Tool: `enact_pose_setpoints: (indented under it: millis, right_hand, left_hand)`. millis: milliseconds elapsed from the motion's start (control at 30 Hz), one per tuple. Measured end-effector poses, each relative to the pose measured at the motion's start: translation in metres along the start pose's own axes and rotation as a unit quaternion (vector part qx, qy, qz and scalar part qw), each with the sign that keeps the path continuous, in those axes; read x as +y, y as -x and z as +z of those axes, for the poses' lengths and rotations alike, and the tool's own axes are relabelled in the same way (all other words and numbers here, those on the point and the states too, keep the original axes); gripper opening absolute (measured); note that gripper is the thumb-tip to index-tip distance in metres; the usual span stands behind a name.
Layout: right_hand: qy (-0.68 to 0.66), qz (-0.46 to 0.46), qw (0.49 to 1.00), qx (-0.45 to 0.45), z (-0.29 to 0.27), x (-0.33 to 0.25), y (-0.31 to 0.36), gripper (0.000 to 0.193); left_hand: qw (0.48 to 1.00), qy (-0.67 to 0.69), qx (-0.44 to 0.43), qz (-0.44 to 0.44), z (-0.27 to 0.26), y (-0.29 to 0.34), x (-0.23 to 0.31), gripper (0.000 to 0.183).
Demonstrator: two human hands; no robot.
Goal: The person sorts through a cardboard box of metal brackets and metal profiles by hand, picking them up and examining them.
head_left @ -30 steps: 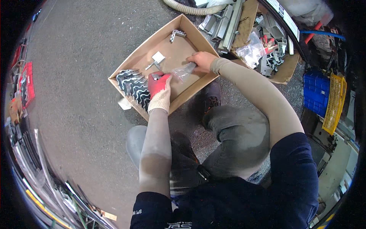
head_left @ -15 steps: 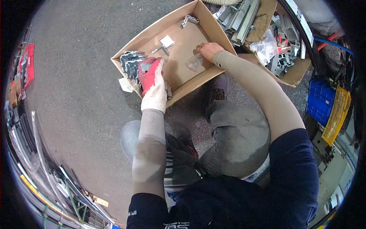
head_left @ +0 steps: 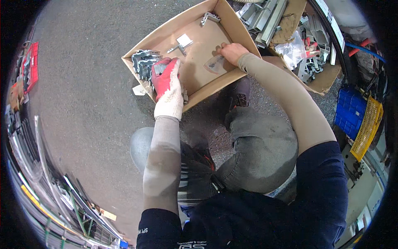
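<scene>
Fingers of the gloved left hand (head_left: 166, 81), reaching straight up the head view, curl around a grey metal piece (head_left: 159, 68), upper centre; farther right, the bare right hand (head_left: 233, 53) pinches a clear bag (head_left: 214, 65). Its wrist overlaps the carton (head_left: 235, 27)'s corner; bare cardboard (head_left: 198, 76) separates both hands.

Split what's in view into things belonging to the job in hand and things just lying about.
Job in hand:
open cardboard box
stacked metal brackets
grey metal piece, in the left hand
clear plastic bag, in the right hand

Lying about:
blue plastic crate
yellow plastic basket
metal profiles
</scene>
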State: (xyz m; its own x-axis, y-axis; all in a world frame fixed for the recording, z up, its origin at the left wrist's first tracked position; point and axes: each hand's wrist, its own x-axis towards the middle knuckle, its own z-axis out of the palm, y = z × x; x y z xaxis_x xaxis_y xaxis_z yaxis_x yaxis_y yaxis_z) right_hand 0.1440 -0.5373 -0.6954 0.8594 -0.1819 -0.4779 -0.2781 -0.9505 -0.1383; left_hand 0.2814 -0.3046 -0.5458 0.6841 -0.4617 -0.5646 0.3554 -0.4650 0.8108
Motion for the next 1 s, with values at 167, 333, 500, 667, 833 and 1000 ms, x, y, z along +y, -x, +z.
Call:
enact_pose_setpoints:
  millis: [167,333,500,667,833,1000]
  right_hand:
    - [0.016,0.019,1.0,0.001,0.0,0.01,0.001,0.033]
    - [0.014,0.033,0.999,-0.01,0.014,0.016,0.001,0.032]
    - [0.018,0.127,0.992,-0.002,0.023,0.015,-0.009,0.028]
    - [0.04,-0.067,0.995,0.061,-0.007,-0.035,-0.026,0.021]
    - [-0.001,-0.198,0.979,0.057,0.028,-0.045,-0.033,0.014]
    - [0.088,-0.255,0.96,0.078,0.041,-0.055,-0.054,0.014]
  left_hand:
    - [0.989,-0.132,-0.051,0.028,-0.012,-0.008,-0.04,0.033]
    - [0.985,-0.144,-0.074,-0.054,-0.004,-0.006,-0.03,0.044]
    - [0.997,-0.012,-0.057,0.058,-0.001,-0.012,-0.056,0.051]
    - [0.984,-0.137,-0.048,0.102,-0.014,-0.003,-0.028,0.052]
    - [0.987,0.161,-0.029,-0.01,0.008,0.0,-0.014,0.048]
    - [0.942,0.317,0.032,-0.107,-0.01,0.001,-0.013,0.046]
